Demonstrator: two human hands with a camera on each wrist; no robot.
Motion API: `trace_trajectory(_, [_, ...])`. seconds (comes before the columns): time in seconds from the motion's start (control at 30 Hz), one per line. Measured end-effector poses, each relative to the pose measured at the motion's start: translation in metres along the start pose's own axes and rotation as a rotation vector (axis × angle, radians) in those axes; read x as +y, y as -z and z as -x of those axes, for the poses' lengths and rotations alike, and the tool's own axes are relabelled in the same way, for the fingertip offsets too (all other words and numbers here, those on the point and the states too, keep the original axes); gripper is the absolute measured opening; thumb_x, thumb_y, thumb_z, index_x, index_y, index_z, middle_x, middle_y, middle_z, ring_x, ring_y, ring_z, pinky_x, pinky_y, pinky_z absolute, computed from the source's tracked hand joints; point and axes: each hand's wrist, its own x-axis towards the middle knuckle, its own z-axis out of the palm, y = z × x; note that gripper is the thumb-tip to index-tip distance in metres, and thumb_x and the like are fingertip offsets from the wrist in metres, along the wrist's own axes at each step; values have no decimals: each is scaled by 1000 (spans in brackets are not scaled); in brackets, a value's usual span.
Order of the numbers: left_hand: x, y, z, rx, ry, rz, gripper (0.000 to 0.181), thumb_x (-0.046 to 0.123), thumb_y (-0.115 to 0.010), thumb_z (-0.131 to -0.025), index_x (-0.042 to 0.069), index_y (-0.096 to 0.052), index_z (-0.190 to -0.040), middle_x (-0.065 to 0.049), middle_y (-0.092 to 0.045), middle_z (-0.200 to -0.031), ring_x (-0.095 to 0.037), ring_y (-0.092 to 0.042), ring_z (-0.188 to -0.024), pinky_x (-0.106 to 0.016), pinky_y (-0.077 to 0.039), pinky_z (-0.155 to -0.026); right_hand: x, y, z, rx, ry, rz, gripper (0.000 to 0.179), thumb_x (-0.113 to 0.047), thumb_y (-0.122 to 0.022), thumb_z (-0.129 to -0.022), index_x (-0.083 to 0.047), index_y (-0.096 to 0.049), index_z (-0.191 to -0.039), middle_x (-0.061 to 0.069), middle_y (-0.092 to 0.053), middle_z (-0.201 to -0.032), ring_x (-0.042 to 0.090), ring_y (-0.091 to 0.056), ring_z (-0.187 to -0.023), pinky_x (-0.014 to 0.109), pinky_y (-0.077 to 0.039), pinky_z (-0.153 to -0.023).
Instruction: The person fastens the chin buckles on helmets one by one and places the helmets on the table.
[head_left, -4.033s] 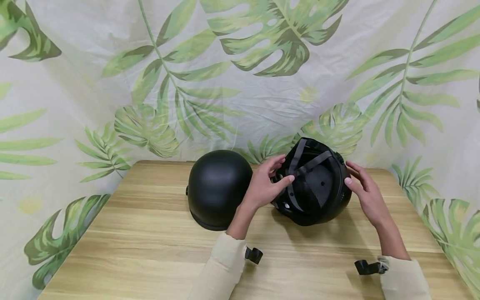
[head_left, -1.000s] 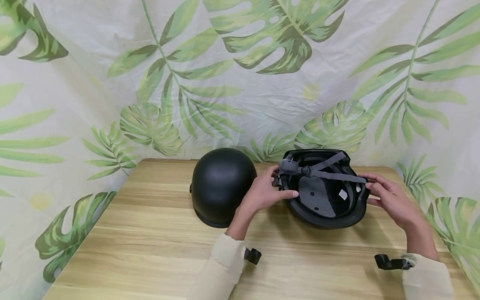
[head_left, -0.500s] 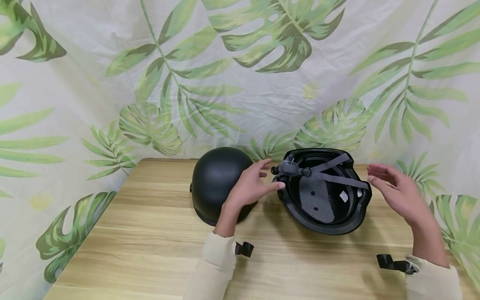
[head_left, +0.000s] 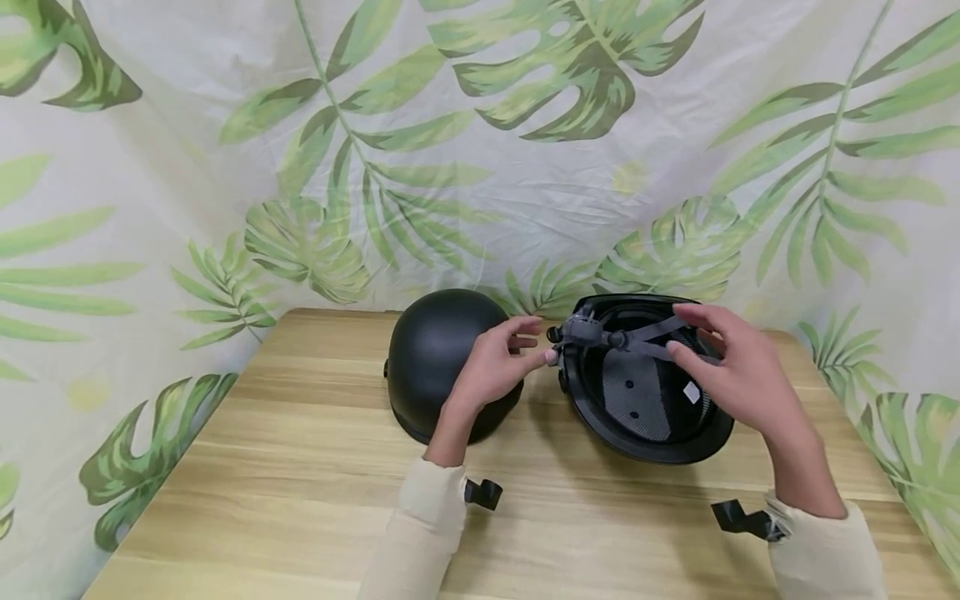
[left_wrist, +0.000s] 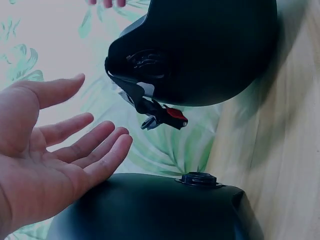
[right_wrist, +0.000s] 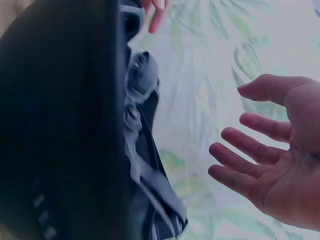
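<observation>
A black helmet lies upside down at the table's back right, its dark lining facing up. Grey chin straps and a grey chin cup stretch across its opening. My left hand hovers near the helmet's left edge with thumb and fingers apart, gripping nothing. My right hand is over the helmet's right side, partly hiding it. In the right wrist view its fingers are spread and hold nothing. A red-and-black buckle hangs from the upturned helmet in the left wrist view.
A second black helmet stands dome up on the wooden table, just left of the first and partly behind my left hand. A leaf-patterned cloth hangs behind the table. Black mounts sit at both cuffs.
The right helmet has been turned so its opening faces up, then both hands let go. My left hand has drawn back left; my right hand has moved left over the opening.
</observation>
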Motion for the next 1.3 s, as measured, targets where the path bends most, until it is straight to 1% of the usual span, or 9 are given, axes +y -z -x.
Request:
trace_trajectory(0.07, [-1, -1, -1, -4, 9, 19, 56, 27, -77, -102, 16, -59, -154, -9, -65, -150, -30, -67, -135, -51, -57, -108, -9, -6, -11, -48, 31, 20, 53, -18, -73, -104, -3, -57, -152, 24, -60, -150, 44, -58, -138, 60, -48, -113])
trace_trajectory(0.1, [-2, -2, -2, -8, 14, 30, 55, 25, -75, -102, 16, -59, -154, -11, -65, -150, -32, -66, -136, -52, -57, -108, -14, -9, -17, -72, 47, 30, 53, -18, -73, -104, -2, -57, -152, 24, -60, -150, 45, -58, -138, 62, -48, -113])
trace_trajectory(0.27, [-4, -7, -5, -53, 44, 68, 54, 17, -72, -104, 11, -57, -155, -14, -63, -152, -34, -64, -139, -50, -58, -108, -28, -27, -47, -197, 66, 51, 55, -16, -73, -103, -2, -55, -154, 23, -57, -154, 43, -56, -141, 59, -49, -116])
trace_trajectory(0.4, [-6, -13, -7, -71, 62, 80, 54, 13, -70, -104, 9, -55, -156, -15, -61, -153, -35, -63, -140, -51, -58, -108, -29, -42, -64, -248, 62, 94, 55, -16, -73, -103, -2, -56, -153, 23, -55, -156, 45, -57, -140, 60, -50, -113])
trace_trajectory(0.53, [-9, -20, -9, -76, 78, 84, 56, 10, -69, -104, 9, -53, -158, -15, -59, -156, -37, -60, -143, -52, -55, -111, -28, -56, -73, -273, 88, 155, 56, -17, -75, -102, -4, -57, -153, 24, -55, -157, 47, -56, -141, 64, -49, -112])
trace_trajectory(0.73, [-14, -31, -14, -56, 43, 60, 52, 9, -66, -106, 8, -54, -156, -17, -61, -153, -35, -61, -143, -46, -57, -110, -25, -76, -77, -319, 110, 209, 57, -17, -75, -102, -3, -56, -153, 25, -52, -159, 49, -47, -148, 68, -40, -119])
trace_trajectory(0.87, [-15, -35, -15, -25, 39, 59, 46, 7, -66, -105, 7, -59, -151, -17, -68, -142, -33, -66, -136, -44, -61, -104, -19, -84, -75, -296, 104, 246, 54, -16, -76, -101, -4, -59, -151, 24, -55, -156, 48, -46, -146, 67, -40, -118])
trace_trajectory(1.03, [-15, -38, -16, 24, 35, 32, 42, 6, -70, -104, 8, -65, -146, -15, -75, -129, -31, -73, -125, -45, -62, -100, -14, -88, -72, -213, 133, 256, 48, -14, -80, -98, -4, -66, -143, 21, -64, -145, 46, -56, -133, 63, -48, -110])
trace_trajectory(1.3, [-12, -38, -14, 96, 14, 8, 28, 7, -73, -102, 8, -74, -129, -11, -75, -108, -29, -78, -111, -42, -64, -91, -10, -88, -69, -147, 132, 186, 38, -7, -78, -98, -3, -71, -135, 21, -69, -129, 39, -70, -113, 55, -59, -93])
